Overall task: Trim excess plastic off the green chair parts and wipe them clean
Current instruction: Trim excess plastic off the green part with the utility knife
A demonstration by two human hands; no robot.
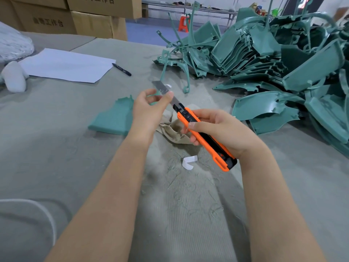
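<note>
prepping: right hand [222,133] grips the orange knife [220,157], left hand [147,110] pinches its blade [164,88] (no cutting underway); green chair parts [273,59] look mostly untrimmed, cloth [175,129] idle.

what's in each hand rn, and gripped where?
Right hand grips the orange utility knife by its handle. Left hand pinches its extended blade partway along.

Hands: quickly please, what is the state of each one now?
Left hand: pinches the extended blade.
Right hand: grips the orange utility knife.
</note>
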